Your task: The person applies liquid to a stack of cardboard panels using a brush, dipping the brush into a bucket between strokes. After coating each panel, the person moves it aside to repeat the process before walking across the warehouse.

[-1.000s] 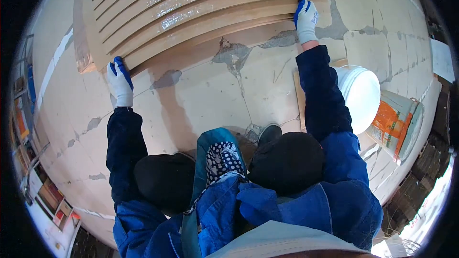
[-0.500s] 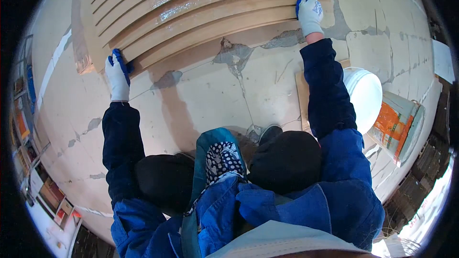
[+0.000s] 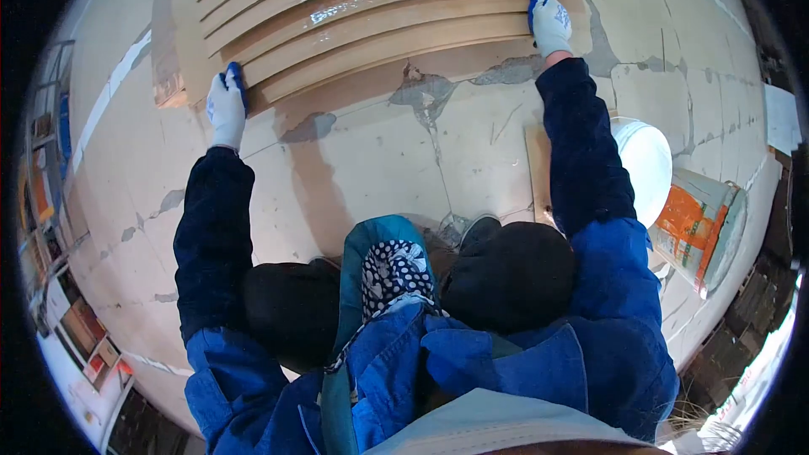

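Several long, light-brown wooden boards lie overlapping like steps at the top of the view, with glossy patches on some of them. My left hand, in a white glove with blue-coated fingers, is closed at the left end of the nearest boards. At their right end, my right hand, gloved alike, grips the edge with its fingers curled. Both arms are stretched forward and wide apart. The undersides of the boards and parts of my fingertips are hidden.
A white bucket stands beside my right forearm, next to a grey-green container with an orange label. A flat brown piece lies by the bucket. The pale tiled floor has cracks and grey patches. Shelving with assorted items stands far left.
The view has shifted slightly, so the boards' left ends appear farther right. My left hand appears higher and farther right, still at the board ends. My right hand stays at its end.
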The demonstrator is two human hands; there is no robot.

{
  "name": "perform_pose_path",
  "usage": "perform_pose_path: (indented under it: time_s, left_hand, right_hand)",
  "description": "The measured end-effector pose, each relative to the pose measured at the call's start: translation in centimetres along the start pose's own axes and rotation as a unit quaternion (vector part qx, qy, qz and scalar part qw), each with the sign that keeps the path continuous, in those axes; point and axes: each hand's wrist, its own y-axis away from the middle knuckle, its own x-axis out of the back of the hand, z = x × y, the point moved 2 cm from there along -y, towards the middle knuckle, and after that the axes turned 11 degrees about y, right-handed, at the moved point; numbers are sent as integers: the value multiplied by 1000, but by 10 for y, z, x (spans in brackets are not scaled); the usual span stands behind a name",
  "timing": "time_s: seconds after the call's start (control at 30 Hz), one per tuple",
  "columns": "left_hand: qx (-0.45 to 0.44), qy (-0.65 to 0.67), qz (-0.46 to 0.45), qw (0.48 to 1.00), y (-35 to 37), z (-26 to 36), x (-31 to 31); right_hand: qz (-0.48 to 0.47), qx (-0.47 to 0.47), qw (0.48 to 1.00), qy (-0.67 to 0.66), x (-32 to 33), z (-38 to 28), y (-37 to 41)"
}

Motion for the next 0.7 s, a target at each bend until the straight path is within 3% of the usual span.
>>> perform_pose_path:
  time_s: [0.07, 0.13, 0.17, 0.2, 0.23, 0.27, 0.3, 0.33, 0.37, 0.47, 0.53, 0.6, 0.67, 0.7]
  left_hand:
    - [-44, -69, -29, 996, 1, 17, 21]
    - [-100, -109, 45, 988, 10, 33, 33]
    - [-121, -16, 55, 991, 2, 25, 35]
    - [-120, -16, 59, 991, -4, 24, 34]
    - [29, 176, -26, 984, -9, 22, 30]
    - [173, 358, -109, 911, -6, 32, 29]
    - [94, 364, -115, 920, 1, 50, 26]
    - [93, 364, -113, 920, -1, 46, 26]
    - [98, 353, -106, 924, -5, 43, 22]
    - [110, 318, -96, 937, -24, 21, 6]
    - [108, 228, -45, 967, -23, 22, 5]
    - [98, 253, -58, 961, -8, 22, 18]
    - [73, 411, -52, 907, 4, 9, 27]
    - [210, 441, -37, 872, 12, -3, 26]
  right_hand:
    - [19, 97, 995, 22, 6, 6, -7]
    - [0, 72, 996, 55, 17, 13, -14]
    - [27, 29, 997, -61, 23, 15, -14]
    - [56, -13, 983, -177, 28, 14, -13]
    - [82, 2, 974, -209, 32, 7, -9]
    - [82, 5, 974, -211, 29, 2, -7]
    - [74, 55, 985, -144, 25, -6, -4]
    - [66, 104, 990, -76, 25, -16, 0]
    - [65, 68, 993, -74, 27, -19, 4]
    - [76, 75, 991, -79, 24, -19, 6]
    - [95, 69, 990, -81, 17, -15, 5]
    - [108, 65, 989, -79, 13, -3, 3]
    - [34, 149, 962, -228, 34, 6, 0]
    - [-64, 16, 980, -190, 51, 11, 9]
